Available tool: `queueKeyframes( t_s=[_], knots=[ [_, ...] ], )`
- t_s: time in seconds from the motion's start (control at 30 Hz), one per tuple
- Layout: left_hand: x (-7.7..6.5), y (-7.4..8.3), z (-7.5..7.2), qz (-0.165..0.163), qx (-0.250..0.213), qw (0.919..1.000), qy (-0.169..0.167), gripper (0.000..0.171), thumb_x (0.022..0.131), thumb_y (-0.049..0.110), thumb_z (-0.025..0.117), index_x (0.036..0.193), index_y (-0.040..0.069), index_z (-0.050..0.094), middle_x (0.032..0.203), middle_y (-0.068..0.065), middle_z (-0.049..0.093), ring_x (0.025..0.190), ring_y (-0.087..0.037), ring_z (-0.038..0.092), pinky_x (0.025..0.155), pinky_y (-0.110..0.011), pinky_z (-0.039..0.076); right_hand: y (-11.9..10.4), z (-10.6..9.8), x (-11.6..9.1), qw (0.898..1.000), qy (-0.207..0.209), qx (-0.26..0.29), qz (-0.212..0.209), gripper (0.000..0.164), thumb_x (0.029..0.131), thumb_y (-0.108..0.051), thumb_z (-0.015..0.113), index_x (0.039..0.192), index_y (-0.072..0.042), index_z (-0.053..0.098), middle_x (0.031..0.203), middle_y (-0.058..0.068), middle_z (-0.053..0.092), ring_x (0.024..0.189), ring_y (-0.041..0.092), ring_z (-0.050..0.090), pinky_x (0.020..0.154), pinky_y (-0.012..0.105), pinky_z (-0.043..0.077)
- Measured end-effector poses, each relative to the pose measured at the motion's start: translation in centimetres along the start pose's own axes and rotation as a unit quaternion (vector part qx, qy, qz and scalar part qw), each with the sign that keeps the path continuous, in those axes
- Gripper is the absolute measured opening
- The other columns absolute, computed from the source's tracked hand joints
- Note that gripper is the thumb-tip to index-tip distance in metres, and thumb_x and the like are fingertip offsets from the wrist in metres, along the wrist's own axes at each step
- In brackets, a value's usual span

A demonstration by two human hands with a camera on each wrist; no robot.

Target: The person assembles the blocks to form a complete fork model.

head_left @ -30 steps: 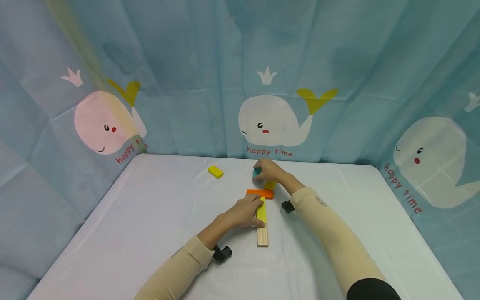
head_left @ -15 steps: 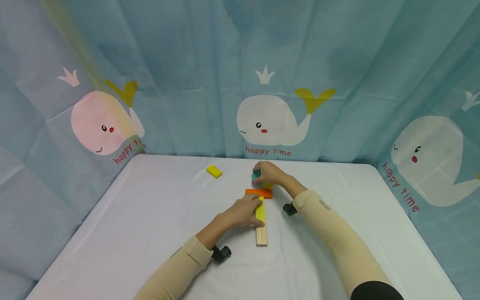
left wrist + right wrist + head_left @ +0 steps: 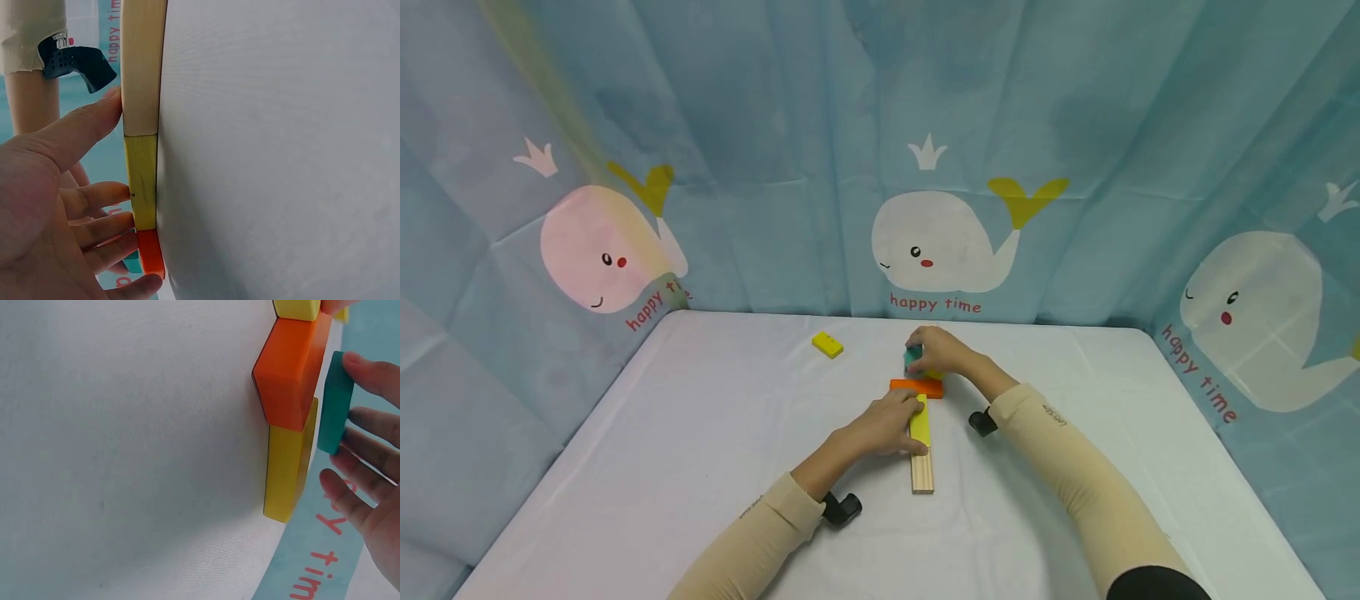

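Note:
In the head view, a plain wood block (image 3: 922, 477), a yellow block (image 3: 920, 423) and a crosswise orange block (image 3: 917, 389) lie end to end on the white table. My left hand (image 3: 880, 427) rests along them. Its thumb touches the plain wood and its fairly straight fingers reach the yellow and orange blocks (image 3: 151, 253), as the left wrist view shows. Beyond the orange block, my right hand (image 3: 942, 348) pinches a teal block (image 3: 336, 406) between thumb and fingers. A second yellow block (image 3: 287, 475) adjoins the orange one, partly hidden by that hand in the head view.
One loose yellow block (image 3: 827, 344) lies at the back, left of the row. The table's (image 3: 700, 433) far edge meets a blue whale-print curtain (image 3: 775, 242). Black wrist cameras (image 3: 842, 509) hang below both sleeves, close to the tabletop.
My right hand has shifted slightly toward the orange block with the teal block, covering more of the second yellow block. The left hand stays in place. The head view has drifted a little.

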State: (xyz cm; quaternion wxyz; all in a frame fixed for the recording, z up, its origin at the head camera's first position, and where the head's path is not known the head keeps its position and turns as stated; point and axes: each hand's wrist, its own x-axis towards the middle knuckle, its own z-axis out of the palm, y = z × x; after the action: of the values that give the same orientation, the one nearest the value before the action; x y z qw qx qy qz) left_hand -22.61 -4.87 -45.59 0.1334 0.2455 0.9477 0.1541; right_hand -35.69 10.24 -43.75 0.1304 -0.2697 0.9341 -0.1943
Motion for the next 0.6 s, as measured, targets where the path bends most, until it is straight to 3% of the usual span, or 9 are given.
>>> queueKeyframes(
  t_s=[0.6],
  knots=[
    [0.03,-0.08,0.15,0.003,0.003,1.0000,0.006,0.073,0.081,0.051,0.074,0.137,0.009,0.053,0.148,-0.008,0.044,0.137,-0.023,0.039,0.111,-0.046,0.039,0.07,0.02,-0.47,1.000,-0.009,0.004,0.013,0.047,0.084,-0.028,0.076,0.124,-0.006,0.066,0.135,0.013,0.058,0.120,0.029,0.054,0.107,0.046,0.045]
  ],
)
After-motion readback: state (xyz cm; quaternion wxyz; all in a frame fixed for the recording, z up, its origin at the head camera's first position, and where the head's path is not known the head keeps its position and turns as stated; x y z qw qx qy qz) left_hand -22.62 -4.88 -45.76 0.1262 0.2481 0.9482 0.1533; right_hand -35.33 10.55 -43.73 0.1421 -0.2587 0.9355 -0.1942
